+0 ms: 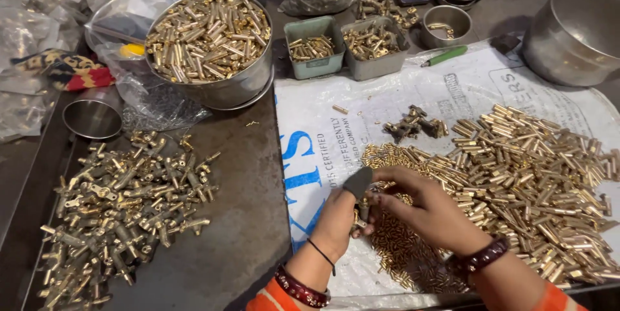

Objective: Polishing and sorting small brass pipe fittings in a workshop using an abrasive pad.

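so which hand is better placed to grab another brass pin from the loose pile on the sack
Probably the right hand: it hovers right over the brass pins on the white sack, fingers free. The left hand already grips a small fitting.

Dark metal worktop [248, 220], crowded with brass parts.

Spread over the right half: a white printed sack [387, 101], bearing a broad heap of brass tubes [536, 169], a small dark cluster of fittings [413, 124] and a green pen [445, 56]. Heaped on the bare left side: brass fittings [123, 207]. Behind them a steel cup [93, 117], a big steel bowl [210, 46] full of tubes, clear bags [39, 40]. Along the back: two small green trays [316, 46], a small tin [445, 25], a large empty steel pot [575, 30].
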